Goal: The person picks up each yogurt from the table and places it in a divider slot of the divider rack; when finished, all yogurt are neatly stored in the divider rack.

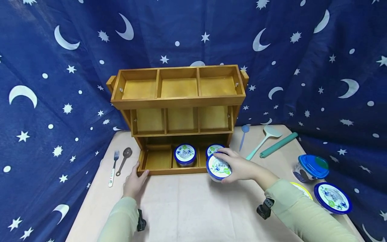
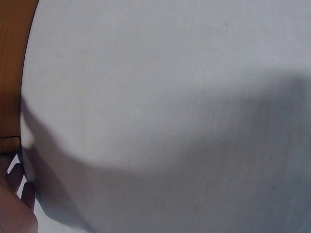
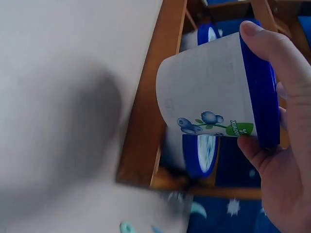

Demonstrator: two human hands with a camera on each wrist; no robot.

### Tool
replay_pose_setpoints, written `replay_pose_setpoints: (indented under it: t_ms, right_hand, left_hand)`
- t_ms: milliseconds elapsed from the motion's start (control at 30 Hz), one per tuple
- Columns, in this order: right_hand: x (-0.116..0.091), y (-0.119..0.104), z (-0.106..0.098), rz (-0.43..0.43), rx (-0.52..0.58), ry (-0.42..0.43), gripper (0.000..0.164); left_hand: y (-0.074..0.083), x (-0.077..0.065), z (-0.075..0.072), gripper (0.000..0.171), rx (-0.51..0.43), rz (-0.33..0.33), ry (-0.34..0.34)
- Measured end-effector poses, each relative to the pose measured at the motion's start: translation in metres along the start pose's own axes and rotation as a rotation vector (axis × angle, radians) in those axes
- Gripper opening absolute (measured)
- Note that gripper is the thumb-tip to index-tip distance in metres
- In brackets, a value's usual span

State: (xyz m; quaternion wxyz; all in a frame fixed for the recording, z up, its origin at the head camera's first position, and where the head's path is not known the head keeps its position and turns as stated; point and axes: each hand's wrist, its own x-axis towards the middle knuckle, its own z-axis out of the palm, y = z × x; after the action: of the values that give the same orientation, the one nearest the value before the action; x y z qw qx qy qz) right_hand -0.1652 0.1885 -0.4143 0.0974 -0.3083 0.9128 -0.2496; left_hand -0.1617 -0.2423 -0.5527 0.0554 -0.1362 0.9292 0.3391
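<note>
Holding the blueberry-print tub by its blue lid, the right hand grasps it above the front edge of the wooden rack's bottom tray, near that tray's front-right corner. The left hand rests at the front-left corner, fingers relaxed, not clenched. To handle this well, I'd keep thumb and fingers spread across the lid rim, carry the base clear of the front edge and of the tub in the right compartment, and let the left hand steady the tray against any knock.
</note>
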Motion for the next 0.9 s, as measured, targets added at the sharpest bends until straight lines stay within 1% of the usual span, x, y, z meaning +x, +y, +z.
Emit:
replay_pose_setpoints:
  t_ms: [133,433,533,667,800,900]
  right_hand:
    - [0.021,-0.015,0.007,-0.016,0.026,-0.03,0.094]
    - [0.064,-0.046,0.026,-0.052,0.081,-0.083,0.094]
    - [0.078,-0.055,0.032,-0.07,0.077,-0.078,0.094]
    - [0.093,-0.065,0.04,-0.088,0.09,-0.052,0.095]
    - [0.107,-0.075,0.046,-0.067,0.111,-0.04,0.096]
    - [0.117,-0.081,0.053,-0.042,0.093,-0.032,0.097]
  left_hand:
    - [0.0,-0.001,-0.001,0.077,-0.006,-0.015,0.001]
    - [-0.003,0.001,0.001,0.079,-0.009,-0.008,-0.008]
    - [-0.004,0.002,0.002,0.079,-0.009,-0.006,-0.002]
    - [-0.003,0.003,0.001,0.078,-0.016,-0.012,-0.001]
    - [-0.001,0.004,0.0,0.078,-0.023,-0.016,-0.008]
    - [-0.002,0.004,0.0,0.078,-0.031,-0.018,-0.013]
